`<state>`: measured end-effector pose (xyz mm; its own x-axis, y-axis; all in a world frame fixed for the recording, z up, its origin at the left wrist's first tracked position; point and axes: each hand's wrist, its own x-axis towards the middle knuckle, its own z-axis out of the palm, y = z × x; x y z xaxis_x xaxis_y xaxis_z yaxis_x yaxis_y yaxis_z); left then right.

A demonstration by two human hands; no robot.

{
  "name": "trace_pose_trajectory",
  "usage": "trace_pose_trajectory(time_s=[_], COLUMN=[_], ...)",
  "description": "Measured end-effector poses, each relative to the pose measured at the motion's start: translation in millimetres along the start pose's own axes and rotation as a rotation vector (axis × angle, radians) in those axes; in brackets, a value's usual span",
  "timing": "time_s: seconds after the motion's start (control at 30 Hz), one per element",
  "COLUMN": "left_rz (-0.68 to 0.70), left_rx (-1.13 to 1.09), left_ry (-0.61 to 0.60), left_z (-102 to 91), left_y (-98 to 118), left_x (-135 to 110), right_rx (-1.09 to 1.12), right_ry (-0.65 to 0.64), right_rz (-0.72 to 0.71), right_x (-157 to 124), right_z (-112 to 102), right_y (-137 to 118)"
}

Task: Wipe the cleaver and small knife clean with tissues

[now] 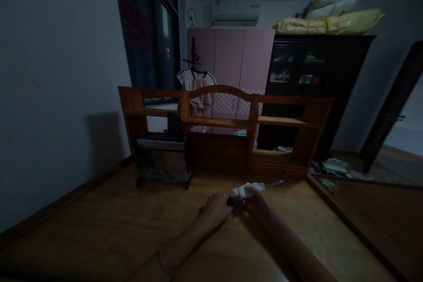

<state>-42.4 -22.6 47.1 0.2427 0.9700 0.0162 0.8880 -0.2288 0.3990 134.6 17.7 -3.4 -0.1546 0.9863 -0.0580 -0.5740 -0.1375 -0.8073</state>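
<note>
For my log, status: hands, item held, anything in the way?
Left hand on dark handle. Right hand holding white cloth over thin shaft. Wooden shelf beyond, not blocking.

Two grips: left grip point(216, 207) and right grip point(257, 202). One white cloth point(247, 190), one slender tool point(276, 183), one bangle point(163, 259). One shelf unit point(216, 122); one wrapped case point(161, 163). Background: one air conditioner point(236, 10); one pink wardrobe point(229, 48), three upper door panels point(201, 44) visible; one dark cabinet point(337, 70); one coat stand point(194, 46).
</note>
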Motion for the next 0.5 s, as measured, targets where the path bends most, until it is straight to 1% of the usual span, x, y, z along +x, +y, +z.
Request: trace_pose_trajectory(time_s=[0.1, 0.17, 0.33, 0.43, 0.5], left_rz=[-0.008, -0.013, 0.054, 0.072, 0.055], left_rx=[0.004, 0.009, 0.019, 0.007, 0.004], left_ry=[0.002, 0.012, 0.063, 0.06, 0.037], left_z=[0.9, 5.1, 18.2, 18.7, 15.5], left_y=[-1, -4, -14, -15, -13], left_x=[0, 3, 12, 12, 9], right_rx=[-0.039, -0.05, -0.064, -0.06, -0.062], right_ry=[0.096, 0.119, 0.102, 0.073, 0.071], right_rz=[0.082, 0.093, 0.091, 0.067, 0.058], right_x=[0, 0, -3, -6, -7], right_z=[-1, 0, 3, 3, 3], right_y=[0, 0, -2, -2, -2])
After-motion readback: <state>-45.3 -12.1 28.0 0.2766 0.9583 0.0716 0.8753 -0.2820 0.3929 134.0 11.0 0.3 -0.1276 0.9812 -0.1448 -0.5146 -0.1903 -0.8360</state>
